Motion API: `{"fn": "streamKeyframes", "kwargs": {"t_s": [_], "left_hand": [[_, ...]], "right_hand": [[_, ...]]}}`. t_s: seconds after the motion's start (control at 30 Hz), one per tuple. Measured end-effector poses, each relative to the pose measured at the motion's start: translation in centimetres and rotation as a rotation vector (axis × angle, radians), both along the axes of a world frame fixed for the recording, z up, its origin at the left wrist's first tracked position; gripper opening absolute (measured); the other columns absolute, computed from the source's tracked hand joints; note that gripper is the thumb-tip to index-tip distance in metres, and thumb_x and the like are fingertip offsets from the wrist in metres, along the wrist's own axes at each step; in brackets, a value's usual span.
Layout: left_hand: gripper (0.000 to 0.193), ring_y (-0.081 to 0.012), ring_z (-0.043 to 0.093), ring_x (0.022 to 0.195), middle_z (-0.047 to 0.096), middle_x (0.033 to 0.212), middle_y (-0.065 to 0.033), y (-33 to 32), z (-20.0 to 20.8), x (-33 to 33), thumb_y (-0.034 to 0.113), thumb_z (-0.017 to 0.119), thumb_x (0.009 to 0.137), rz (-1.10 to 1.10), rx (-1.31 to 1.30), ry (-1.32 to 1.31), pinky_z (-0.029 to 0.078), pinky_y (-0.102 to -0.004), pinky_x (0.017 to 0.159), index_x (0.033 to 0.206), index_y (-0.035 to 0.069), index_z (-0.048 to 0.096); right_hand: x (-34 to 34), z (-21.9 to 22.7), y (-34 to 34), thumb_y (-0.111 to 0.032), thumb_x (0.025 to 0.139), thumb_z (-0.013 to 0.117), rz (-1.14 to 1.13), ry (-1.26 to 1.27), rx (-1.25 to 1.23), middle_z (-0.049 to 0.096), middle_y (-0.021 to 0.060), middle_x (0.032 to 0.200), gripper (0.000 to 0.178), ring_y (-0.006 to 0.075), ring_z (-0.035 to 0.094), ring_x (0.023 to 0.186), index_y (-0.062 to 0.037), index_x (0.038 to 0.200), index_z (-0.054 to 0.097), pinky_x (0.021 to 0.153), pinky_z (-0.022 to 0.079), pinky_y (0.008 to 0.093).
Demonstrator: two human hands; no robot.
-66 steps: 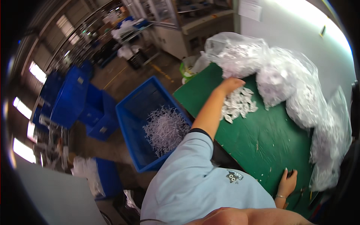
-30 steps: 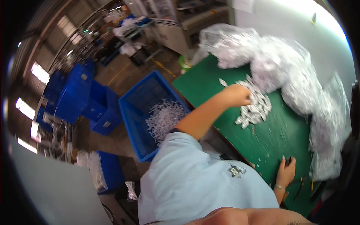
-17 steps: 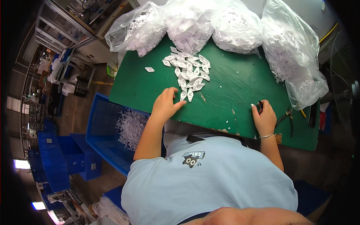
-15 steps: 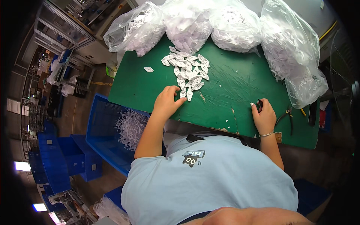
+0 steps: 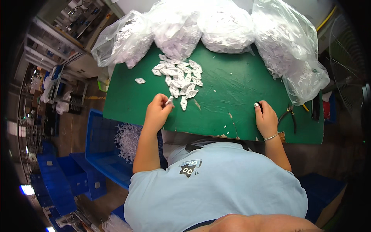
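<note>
A pile of small white plastic parts (image 5: 178, 76) lies on the green table mat (image 5: 232, 89). My left hand (image 5: 156, 112) rests at the pile's near edge and pinches one white part (image 5: 169, 100) between its fingertips. My right hand (image 5: 266, 119) sits near the table's front edge at the right, closed around a small dark tool (image 5: 259, 106). A single white part (image 5: 140, 81) lies apart on the left of the mat.
Several clear bags of white parts (image 5: 224, 27) line the back and right of the table. Pliers (image 5: 290, 114) lie right of my right hand. A blue crate (image 5: 108, 150) with white plastic scrap (image 5: 127, 141) stands on the floor at the left, with more blue crates (image 5: 58, 181) beyond.
My view swung from the blue crate on the left to straight over the table. My left hand drew back from the pile toward me holding one white part. My right hand stayed on the tool.
</note>
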State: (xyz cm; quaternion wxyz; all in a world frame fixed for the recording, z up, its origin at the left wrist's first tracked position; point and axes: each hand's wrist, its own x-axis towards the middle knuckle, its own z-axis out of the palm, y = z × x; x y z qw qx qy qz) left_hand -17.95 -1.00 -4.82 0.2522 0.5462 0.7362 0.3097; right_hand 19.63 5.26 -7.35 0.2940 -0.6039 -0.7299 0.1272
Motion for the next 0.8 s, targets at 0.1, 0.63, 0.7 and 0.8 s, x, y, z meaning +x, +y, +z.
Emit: {"fn": "streamKeyframes", "kwargs": {"t_s": [0.1, 0.63, 0.7, 0.8], "left_hand": [[0.015, -0.0071, 0.05, 0.064, 0.058, 0.072, -0.0027, 1.2, 2.0, 2.5, 0.009, 0.052, 0.095, -0.069, 0.088, -0.659, 0.04, -0.0202, 0.058, 0.107, -0.001, 0.056], [0.037, -0.0101, 0.046, 0.073, 0.046, 0.102, -0.0046, 13.2, -0.8, 14.8, 0.0, 0.04, 0.094, -0.577, 0.197, -0.875, 0.04, -0.0238, 0.067, 0.13, -0.001, 0.052], [0.034, -0.0112, 0.047, 0.073, 0.046, 0.104, -0.0047, 13.5, -1.2, 14.4, 0.007, 0.043, 0.097, -0.593, 0.175, -1.05, 0.04, -0.025, 0.068, 0.129, -0.003, 0.051], [0.03, -0.012, 0.051, 0.077, 0.049, 0.101, -0.0062, 13.6, -1.4, 14.6, 0.005, 0.046, 0.096, -0.54, 0.188, -1.116, 0.044, -0.0256, 0.07, 0.124, -0.002, 0.056]], "right_hand": [[0.9, 1.5, 1.4, -0.02, 0.095, 0.051, 0.109, 0.228, -0.168, 0.062, 0.0113, 0.078, 0.02, 0.026, 0.058, 0.067, -0.0013, 0.093, 0.059, 0.064, 0.046, 0.0356], [-3.5, 2.8, 9.8, -0.02, 0.097, 0.049, 0.399, 0.819, -0.326, 0.051, 0.0022, 0.074, 0.019, 0.0106, 0.044, 0.065, -0.001, 0.094, 0.054, 0.06, 0.039, 0.0267], [-3.7, 3.2, 10.0, -0.022, 0.096, 0.051, 0.436, 0.823, -0.382, 0.049, 0.0023, 0.073, 0.021, 0.011, 0.042, 0.062, -0.0015, 0.094, 0.052, 0.058, 0.038, 0.0272], [-3.8, 2.7, 10.0, -0.026, 0.094, 0.054, 0.545, 0.718, -0.397, 0.047, 0.0036, 0.07, 0.024, 0.0128, 0.04, 0.059, -0.003, 0.093, 0.048, 0.056, 0.037, 0.0284]]}}
